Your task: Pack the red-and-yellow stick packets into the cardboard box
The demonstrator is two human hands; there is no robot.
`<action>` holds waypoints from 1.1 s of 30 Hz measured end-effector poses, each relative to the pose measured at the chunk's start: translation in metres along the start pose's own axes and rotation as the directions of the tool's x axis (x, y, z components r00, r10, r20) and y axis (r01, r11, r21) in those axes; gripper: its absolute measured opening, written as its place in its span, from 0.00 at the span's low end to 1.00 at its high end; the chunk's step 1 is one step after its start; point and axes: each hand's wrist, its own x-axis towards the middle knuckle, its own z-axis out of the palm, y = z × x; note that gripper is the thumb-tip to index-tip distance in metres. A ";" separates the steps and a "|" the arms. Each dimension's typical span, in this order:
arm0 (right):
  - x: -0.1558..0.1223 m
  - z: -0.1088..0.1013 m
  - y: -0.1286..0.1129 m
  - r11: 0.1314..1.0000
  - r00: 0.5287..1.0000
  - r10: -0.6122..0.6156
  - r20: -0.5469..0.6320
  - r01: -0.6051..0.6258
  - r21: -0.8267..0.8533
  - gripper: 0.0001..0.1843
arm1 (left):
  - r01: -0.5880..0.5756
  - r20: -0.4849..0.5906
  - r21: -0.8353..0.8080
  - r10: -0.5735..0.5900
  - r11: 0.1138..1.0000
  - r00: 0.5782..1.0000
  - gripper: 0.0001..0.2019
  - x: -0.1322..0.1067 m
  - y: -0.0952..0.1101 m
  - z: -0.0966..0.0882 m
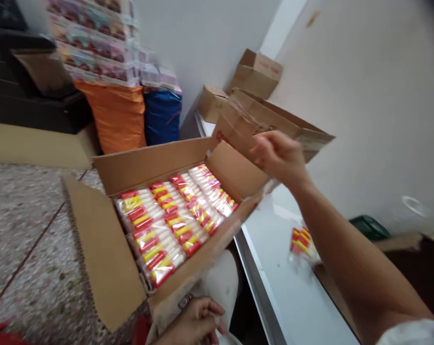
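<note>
Two hands are in play over a speckled terrazzo floor [19, 230], with a white table [292, 297] running along the right under a plain pale wall [375, 96]. Back in the corner, an orange sack [118, 117] and a blue sack [162, 115] stand side by side, boxed goods stacked on top of them, and small closed cartons [255, 72] sit at the table's far end.

Front and centre is the open cardboard box [105, 258], flaps splayed, packed with rows of clear packets [170, 220] of white sticks banded red and yellow. It rests tilted, its near corner against the table's edge.

The right hand [279, 155] is up at the box's far right flap [238, 122], fingers curled loosely against the cardboard; the blur makes it impossible to tell whether it actually pinches the flap. The packets lie below and to the left of that hand, apart from it.

The left hand [197, 323] is low at the bottom edge, fingers curled in beneath the box's near corner, what it grips hidden. One loose packet [301, 242] lies on the table beside the right forearm.
</note>
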 end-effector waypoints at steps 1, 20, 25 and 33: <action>-0.022 -0.026 0.018 0.997 0.987 0.071 -0.145 -0.072 -0.002 0.21 | 0.004 -0.022 0.010 -0.004 1.000 1.000 0.20 0.002 0.001 0.002; -0.410 0.004 0.078 0.692 0.857 0.447 0.256 -0.150 -0.706 0.13 | -0.233 -0.011 0.757 0.368 0.611 0.930 0.14 0.067 0.009 0.063; -0.417 -0.002 0.078 0.800 0.924 0.342 0.171 -0.191 -0.569 0.10 | -0.350 0.189 0.911 0.536 0.217 0.823 0.26 0.125 0.018 0.096; -0.380 -0.030 0.149 0.804 0.933 0.179 0.312 0.044 -0.592 0.31 | -0.201 0.124 0.970 0.431 0.137 0.894 0.11 0.165 0.015 0.133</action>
